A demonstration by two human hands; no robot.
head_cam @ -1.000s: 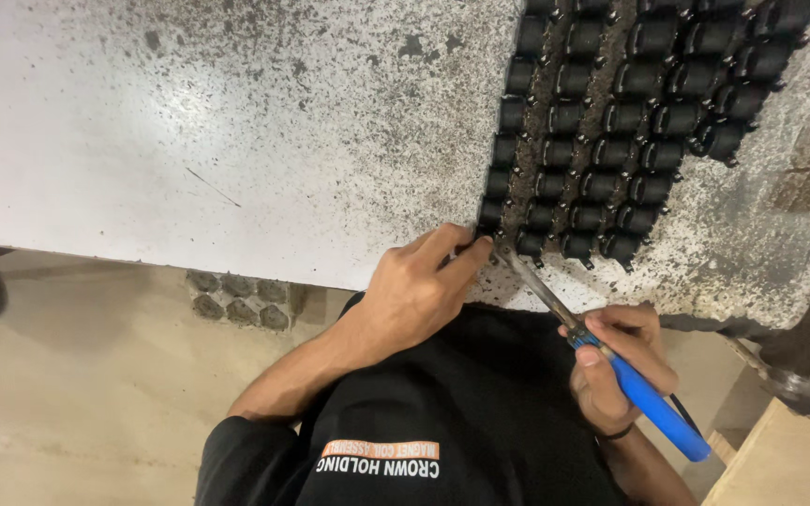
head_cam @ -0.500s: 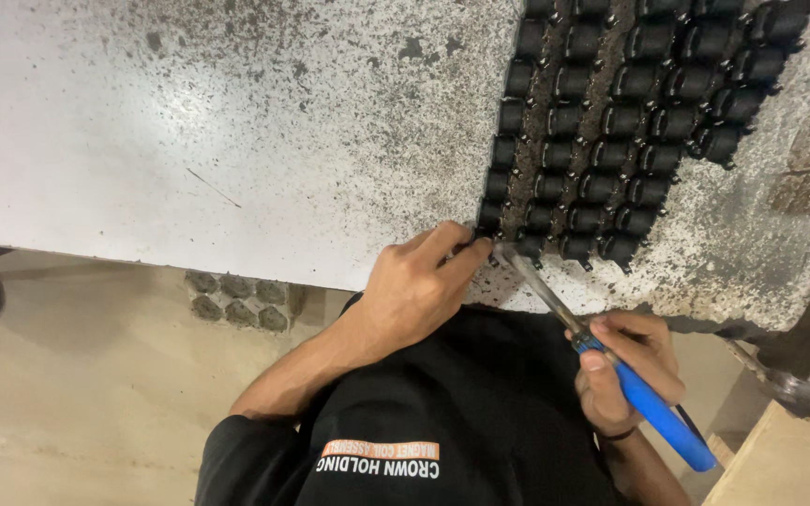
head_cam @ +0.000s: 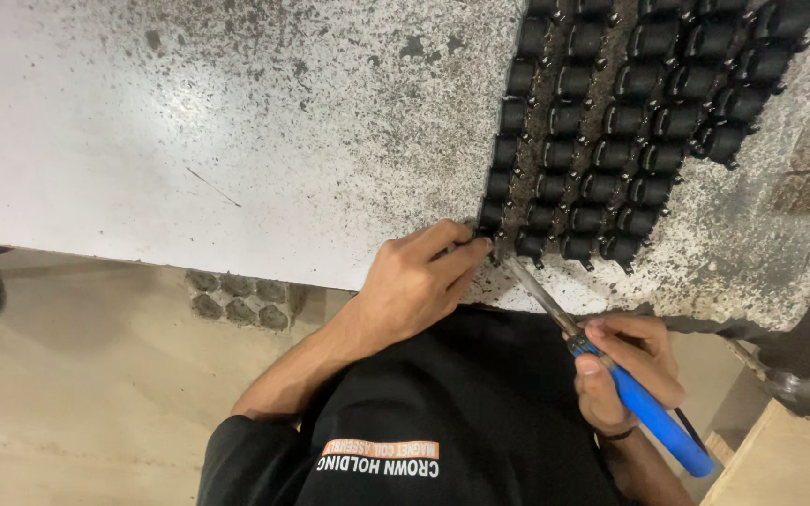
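The left hand pinches the nearest black coil at the worktop's 6 o'clock edge. The right hand, at 4 o'clock, grips a blue-handled iron, tip by that coil. A slip could burn the fingertips or knock neighbouring coils askew.

Single head-worn view; faces steeply down, close over the speckled table edge; wearer's black shirt fills the lower frame.

Blue-handled tool, black coils
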